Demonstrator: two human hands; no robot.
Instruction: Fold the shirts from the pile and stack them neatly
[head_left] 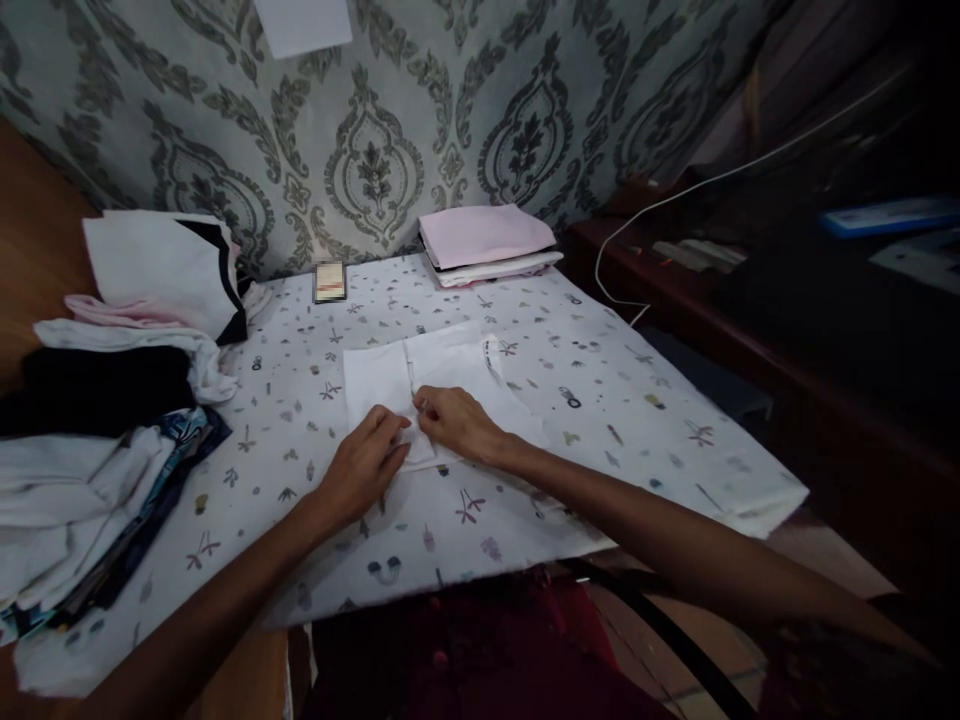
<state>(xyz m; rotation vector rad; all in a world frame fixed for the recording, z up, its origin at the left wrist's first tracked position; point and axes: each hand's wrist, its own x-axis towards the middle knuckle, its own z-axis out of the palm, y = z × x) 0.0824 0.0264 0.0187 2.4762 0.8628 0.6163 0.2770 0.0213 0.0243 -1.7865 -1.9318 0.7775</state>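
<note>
Clothes pile: far left, on the printed cloth covering the table. White, pink, black and blue-patterned pieces, loosely stacked, some edges hanging out.
Small card: back of the table, right of the pile, near the patterned wall. Cream face, dark border, text too blurred to read.
Left hand: over the near left part of the white garment, palm down. Fingers bent, small gap between thumb and index. Partly open, no cloth visibly pinched.
White garment: mid-table, laid flat, between the pile and the folded stack, nearer the person than both. Crease or edge runs down its middle; small dark marks by the upper right.
Right hand: on the garment, just beside the left, not touching it. Thumb and index closed together on a bit of cloth at the middle line, other fingers curled.
Folded stack: back of the table, pale pink on top, white and dark layers under.
White cable: loops down at right, by the dark red furniture.
</note>
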